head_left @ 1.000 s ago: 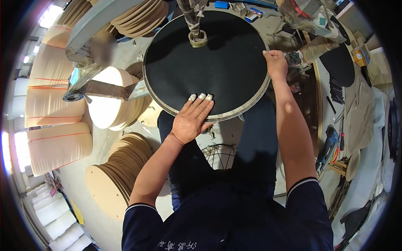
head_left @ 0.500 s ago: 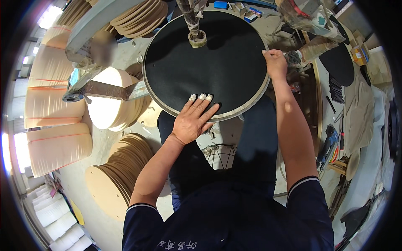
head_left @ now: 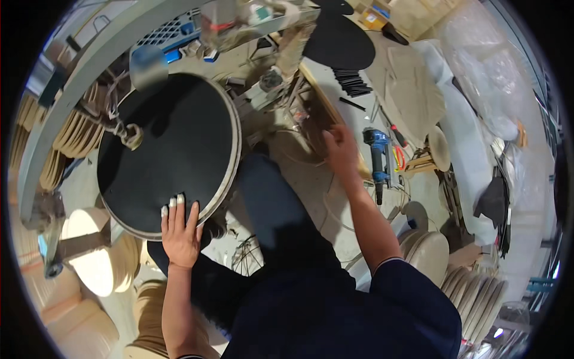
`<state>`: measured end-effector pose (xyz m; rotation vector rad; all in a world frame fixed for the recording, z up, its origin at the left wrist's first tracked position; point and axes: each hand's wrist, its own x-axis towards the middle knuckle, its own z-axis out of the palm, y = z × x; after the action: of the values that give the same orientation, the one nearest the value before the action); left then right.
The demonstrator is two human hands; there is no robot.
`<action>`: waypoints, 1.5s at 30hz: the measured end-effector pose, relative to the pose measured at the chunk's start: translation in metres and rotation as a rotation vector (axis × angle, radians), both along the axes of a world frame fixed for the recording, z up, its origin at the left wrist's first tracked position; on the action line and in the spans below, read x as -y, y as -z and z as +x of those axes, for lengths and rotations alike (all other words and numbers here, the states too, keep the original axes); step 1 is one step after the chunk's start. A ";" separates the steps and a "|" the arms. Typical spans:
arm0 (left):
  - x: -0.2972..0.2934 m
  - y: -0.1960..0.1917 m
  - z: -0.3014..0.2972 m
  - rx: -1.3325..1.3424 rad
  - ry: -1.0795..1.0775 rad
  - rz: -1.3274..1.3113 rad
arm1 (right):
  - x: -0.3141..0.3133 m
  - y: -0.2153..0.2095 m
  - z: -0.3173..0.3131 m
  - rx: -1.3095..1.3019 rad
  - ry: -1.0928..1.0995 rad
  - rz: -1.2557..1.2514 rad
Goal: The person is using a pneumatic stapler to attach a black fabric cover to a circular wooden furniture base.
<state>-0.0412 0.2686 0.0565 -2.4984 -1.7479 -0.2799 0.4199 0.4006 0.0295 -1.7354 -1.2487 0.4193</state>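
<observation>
A large black fabric-covered disc (head_left: 179,137) with a pale rim lies at the left, above my knee. My left hand (head_left: 181,236) rests flat on its near edge with fingers spread, and white wrapping covers several fingertips. Away from the disc, my right hand (head_left: 342,149) hangs in the air at the wooden edge of a side bench, blurred by motion. Its fingers look partly bent, and I see nothing held in it. Just right of that hand, a blue power tool (head_left: 376,152) lies on the bench.
On the bench are black strips (head_left: 353,82), a red-handled screwdriver (head_left: 399,136) and beige cloth (head_left: 412,90). A metal arm (head_left: 127,134) reaches over the disc. Stacks of round boards (head_left: 98,251) stand at lower left, with more boards (head_left: 478,299) at lower right.
The view has swung to the right, so the disc sits further left. My right hand has let go of the disc's rim and moved toward the bench. My left hand still lies on the disc.
</observation>
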 end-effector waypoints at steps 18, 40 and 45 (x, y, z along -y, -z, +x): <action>0.001 0.005 0.038 0.093 0.071 0.109 | 0.059 0.036 0.275 0.012 0.031 -0.440; -0.007 0.000 0.076 0.162 -0.097 -0.044 | 0.070 -0.136 -0.164 -0.258 -0.817 -0.736; -0.010 0.002 0.077 0.146 -0.098 -0.086 | 0.059 -0.126 -0.172 -0.215 -0.818 -0.799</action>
<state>0.0361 0.2783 0.0543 -2.4979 -1.9715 -0.3968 0.2476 0.3413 0.1555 -1.6226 -1.7256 1.7222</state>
